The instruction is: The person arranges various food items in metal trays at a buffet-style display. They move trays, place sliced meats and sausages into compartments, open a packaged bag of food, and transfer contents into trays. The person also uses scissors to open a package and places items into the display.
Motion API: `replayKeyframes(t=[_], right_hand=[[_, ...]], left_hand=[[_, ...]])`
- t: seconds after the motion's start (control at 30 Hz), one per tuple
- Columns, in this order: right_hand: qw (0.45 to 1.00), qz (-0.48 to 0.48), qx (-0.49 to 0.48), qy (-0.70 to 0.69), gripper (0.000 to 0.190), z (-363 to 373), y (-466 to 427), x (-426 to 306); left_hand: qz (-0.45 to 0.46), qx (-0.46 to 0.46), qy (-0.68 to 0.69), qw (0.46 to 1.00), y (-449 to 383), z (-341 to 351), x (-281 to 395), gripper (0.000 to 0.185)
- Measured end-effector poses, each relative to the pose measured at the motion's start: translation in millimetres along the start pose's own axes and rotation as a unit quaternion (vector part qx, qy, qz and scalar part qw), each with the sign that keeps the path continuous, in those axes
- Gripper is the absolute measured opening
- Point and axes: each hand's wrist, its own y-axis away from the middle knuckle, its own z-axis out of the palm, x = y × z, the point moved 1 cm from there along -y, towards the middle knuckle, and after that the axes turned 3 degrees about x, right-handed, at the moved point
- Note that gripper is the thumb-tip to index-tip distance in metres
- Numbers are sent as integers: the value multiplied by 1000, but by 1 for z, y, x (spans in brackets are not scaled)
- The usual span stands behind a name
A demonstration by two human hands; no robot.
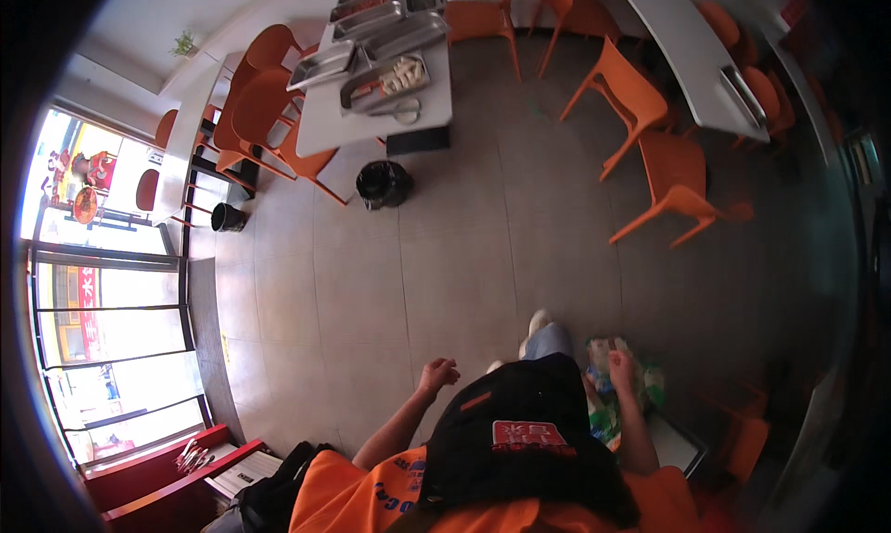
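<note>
Over the tiled floor, to the left of the black apron point(508, 428), hangs my left hand point(439, 375), fingers loosely bent and holding nothing. My right hand point(621, 371) is on the other side, in front of plastic-wrapped packages point(604, 348) with green and white parts; whether it touches them or grips something I cannot tell. Farther ahead, a white table point(438, 108) bears several metal trays. One tray point(348, 105) holds pale, chunky pieces and an orange-red item, and a round, pale utensil point(407, 112) lies at its near side.
A lined black bin point(384, 185) stands near the table's front, and a smaller bin point(228, 217) farther left. Orange chairs point(674, 167) stand at right and beside the table. Another white table point(686, 66) is at upper right. Red-edged shelving point(160, 456) lies at lower left by the windows.
</note>
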Motion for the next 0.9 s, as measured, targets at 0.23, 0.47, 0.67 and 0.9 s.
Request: replayKeyframes(t=[0.23,0.47,0.67,0.9], right_hand=[[997,-77,20,6,13,15,-294,-33],[965,-252,-69,-29,16,2,-509,-447],[938,-313,-136,-64,14,60,-649,-669],[893,-436,-74,-78,16,106,-818,-911]], left_hand=[[7,23,46,999,-129,37,146,25],[-13,158,218,963,-146,16,270,18],[-94,187,186,960,-223,20,327,18],[-69,204,371,903,-259,7,473,21]])
